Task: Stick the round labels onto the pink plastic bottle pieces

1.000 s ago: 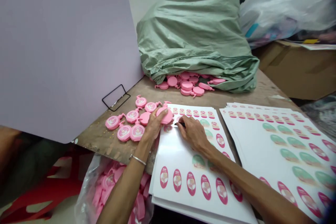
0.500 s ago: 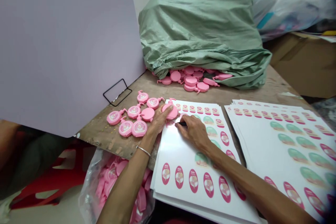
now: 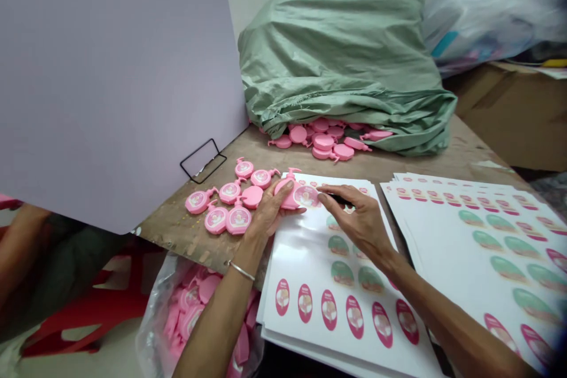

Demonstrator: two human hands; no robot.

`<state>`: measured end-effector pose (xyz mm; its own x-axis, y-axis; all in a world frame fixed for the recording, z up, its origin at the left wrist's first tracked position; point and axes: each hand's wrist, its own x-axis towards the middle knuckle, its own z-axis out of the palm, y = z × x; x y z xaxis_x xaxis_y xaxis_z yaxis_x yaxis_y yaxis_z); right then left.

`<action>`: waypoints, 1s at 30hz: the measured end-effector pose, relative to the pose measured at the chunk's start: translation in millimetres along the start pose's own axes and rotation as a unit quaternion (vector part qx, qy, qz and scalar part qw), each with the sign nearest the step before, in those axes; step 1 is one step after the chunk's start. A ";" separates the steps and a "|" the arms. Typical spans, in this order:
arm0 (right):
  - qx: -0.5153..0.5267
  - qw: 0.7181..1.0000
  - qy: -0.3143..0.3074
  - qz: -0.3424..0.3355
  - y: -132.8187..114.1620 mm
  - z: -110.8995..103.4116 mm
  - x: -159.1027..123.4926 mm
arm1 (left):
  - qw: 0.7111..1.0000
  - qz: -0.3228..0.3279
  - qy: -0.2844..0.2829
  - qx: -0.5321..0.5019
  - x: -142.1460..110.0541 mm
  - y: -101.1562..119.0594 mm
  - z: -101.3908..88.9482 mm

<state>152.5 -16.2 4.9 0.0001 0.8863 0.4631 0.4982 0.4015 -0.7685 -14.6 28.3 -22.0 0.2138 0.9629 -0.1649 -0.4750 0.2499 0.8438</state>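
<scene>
My left hand [image 3: 270, 211] grips a pink plastic pump-bottle-shaped piece [image 3: 287, 195] on the near corner of a white sticker sheet stack [image 3: 336, 313]. An oval label [image 3: 306, 195] sits on that piece, and my right hand's [image 3: 357, 218] fingertips reach to its edge. A dark pointed tool [image 3: 337, 199] lies under my right fingers, mostly hidden. Several finished pink pieces [image 3: 230, 192] lie just left of my left hand, most bearing oval labels. One [image 3: 252, 196] is bare.
A second stack of sticker sheets [image 3: 482, 242] lies to the right. Loose pink pieces [image 3: 323, 144] spill from a green sack [image 3: 345, 53] on the wooden table [image 3: 186, 230]. A lilac board [image 3: 110, 82] on a wire stand [image 3: 204, 160] stands left. Below is a clear bag of pink pieces [image 3: 195, 307]. Another person's forearm [image 3: 22, 242] shows far left.
An oval label now shows on the pink piece in my left hand. My right hand has moved right, its fingers spread, and the tool has shifted with it.
</scene>
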 end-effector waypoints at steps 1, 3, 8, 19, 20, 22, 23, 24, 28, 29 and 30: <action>0.002 1.000 -0.008 0.006 -2.6 -4.7 3.6 | 1.000 0.001 -0.001 -0.001 -7.4 2.0 5.0; -0.005 1.000 -0.025 -0.002 -6.4 -11.1 7.5 | 1.000 -0.016 0.002 -0.009 -20.6 4.9 14.0; -0.057 0.996 -0.029 -0.061 -11.6 -14.7 3.4 | 0.999 -0.046 0.016 -0.019 -37.1 4.7 24.7; -0.111 0.987 -0.027 -0.108 -19.2 -14.9 -0.2 | 0.999 -0.043 0.014 -0.004 -42.6 5.0 24.4; -0.111 0.987 -0.027 -0.110 -19.6 -14.6 -0.4 | 0.999 -0.043 0.013 -0.004 -42.6 5.2 24.2; -0.111 0.987 -0.029 -0.111 -20.0 -14.1 -0.5 | 0.999 -0.042 0.011 -0.005 -42.3 5.6 24.0; -0.111 0.987 -0.031 -0.112 -20.1 -14.1 -0.6 | 0.999 -0.040 0.009 -0.006 -42.3 6.0 24.2; -0.110 0.987 -0.033 -0.112 -20.2 -14.1 -0.5 | 0.999 -0.040 0.006 -0.008 -42.2 6.4 24.5; -0.115 0.987 -0.036 -0.109 -21.0 -14.5 0.0 | 0.999 -0.040 -0.004 -0.012 -42.9 8.1 26.0; -0.118 0.986 -0.037 -0.108 -21.2 -14.7 0.1 | 0.999 -0.040 -0.003 -0.013 -43.2 8.4 26.3; -0.122 0.986 -0.038 -0.107 -21.4 -14.7 0.2 | 0.999 -0.040 -0.003 -0.013 -43.6 8.8 26.6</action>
<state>154.6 -28.0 28.0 -0.1892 0.8054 0.5617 0.6727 0.5230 -0.5234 -5.4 -14.1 6.3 0.2570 0.9390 -0.2284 -0.4783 0.3289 0.8143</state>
